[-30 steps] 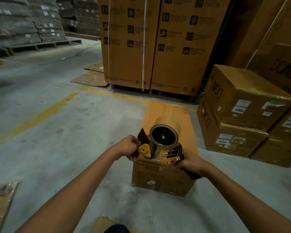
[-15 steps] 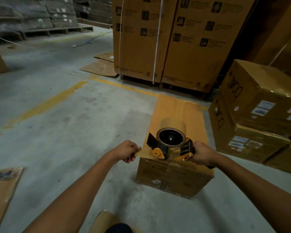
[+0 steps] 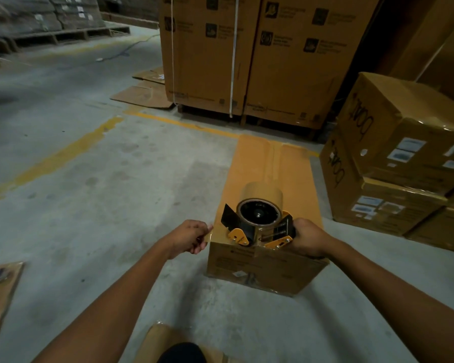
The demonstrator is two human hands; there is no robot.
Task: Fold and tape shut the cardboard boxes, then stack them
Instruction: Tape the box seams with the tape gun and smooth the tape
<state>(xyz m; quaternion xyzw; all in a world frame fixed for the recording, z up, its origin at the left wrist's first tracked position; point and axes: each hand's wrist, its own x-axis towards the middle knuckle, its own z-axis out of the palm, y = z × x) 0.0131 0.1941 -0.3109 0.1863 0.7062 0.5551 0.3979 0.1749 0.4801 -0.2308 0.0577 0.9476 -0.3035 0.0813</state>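
Both arms reach forward. The right hand (image 3: 308, 237) clenches its fingers on the tape dispenser (image 3: 260, 218), at the cardboard box's (image 3: 270, 169) near edge. The left hand (image 3: 188, 238) pinches the tape end at 9 o'clock. Floor (image 3: 102, 192) spreads toward 9 o'clock; stacked boxes (image 3: 404, 153) stand near at 2 o'clock.

Hands, right (image 3: 308, 237) gripping tape dispenser (image 3: 260, 221), atop box (image 3: 268, 176)

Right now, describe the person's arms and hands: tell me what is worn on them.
Nothing is worn. The left hand and right hand are bare, with no gloves, and no rings show. The left forearm and right forearm are bare too: no sleeves, watch or wristbands show in the picture.
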